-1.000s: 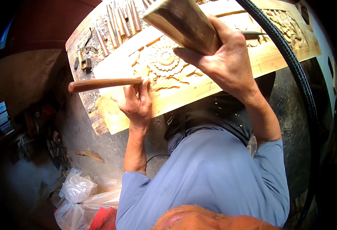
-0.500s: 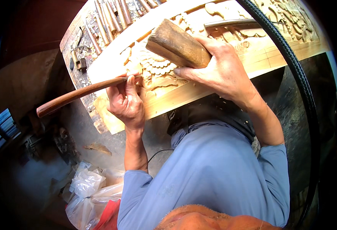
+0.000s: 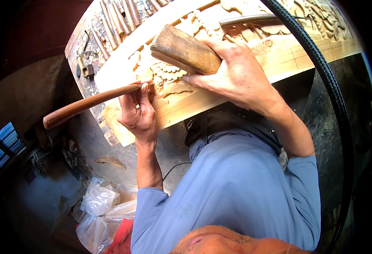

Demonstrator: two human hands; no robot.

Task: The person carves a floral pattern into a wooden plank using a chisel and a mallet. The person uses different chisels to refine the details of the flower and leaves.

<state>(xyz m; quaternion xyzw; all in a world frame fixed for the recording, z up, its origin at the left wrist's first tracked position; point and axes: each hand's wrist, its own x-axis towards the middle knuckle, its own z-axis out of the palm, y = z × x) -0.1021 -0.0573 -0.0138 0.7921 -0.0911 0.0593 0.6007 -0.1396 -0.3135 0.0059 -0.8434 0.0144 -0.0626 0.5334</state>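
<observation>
Carving, seemingly: left hand (image 3: 138, 113) pinched a chisel (image 3: 84, 103), handle toward eight o'clock; right hand (image 3: 242, 78) clasped a block (image 3: 186, 50); panel (image 3: 279, 63) lay at twelve. Tapping next would call for steady aim.

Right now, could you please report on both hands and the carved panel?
Left hand gripping wooden-handled tool; right hand holding wooden block; carved panel beneath; black cable crossing view.

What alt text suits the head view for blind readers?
A person's left hand holds a long reddish-brown wooden handle at a pale carved wooden panel; the right hand grips a thick brown wooden block. Slender brown wooden-handled tools lie at upper left.
</observation>
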